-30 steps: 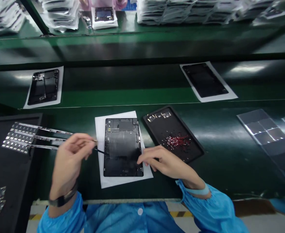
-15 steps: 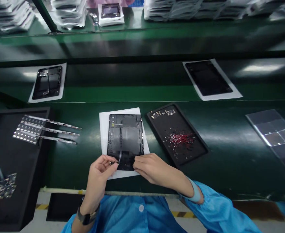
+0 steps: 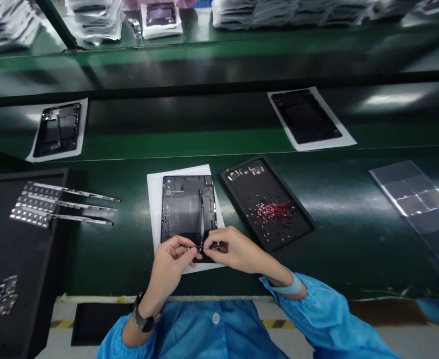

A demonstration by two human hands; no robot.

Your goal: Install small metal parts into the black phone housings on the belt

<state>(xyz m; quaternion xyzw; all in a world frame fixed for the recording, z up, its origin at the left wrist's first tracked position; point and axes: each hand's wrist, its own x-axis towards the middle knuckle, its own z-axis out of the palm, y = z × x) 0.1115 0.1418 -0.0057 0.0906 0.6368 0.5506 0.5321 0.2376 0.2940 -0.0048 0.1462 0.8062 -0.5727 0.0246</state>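
A black tablet housing (image 3: 182,214) lies on a white sheet (image 3: 155,199) in front of me. Over its right half runs a dark flex cable (image 3: 202,214), whose lower end reaches my fingertips. My left hand (image 3: 174,257) is closed in a pinch on the small connector end of that cable, above the housing's lower edge. Just to the right, my right hand (image 3: 232,249) has thumb and forefinger pinched beside the same cable end; its fingers hide what they hold. A small dark part shows within the curl of the right fingers.
Right of the housing is a black tray (image 3: 272,184) with red-wired parts (image 3: 275,212) and small boards. A black bin (image 3: 51,269) at left carries metallic strips (image 3: 77,204). Two more housings (image 3: 57,129) (image 3: 305,115) lie farther back. Clear plastic sheets (image 3: 414,194) lie at right.
The flex cable's lower end has moved right across the housing, with my left hand pinching it. My right hand has lifted from the housing's lower right edge to meet the left. The view has shifted slightly.
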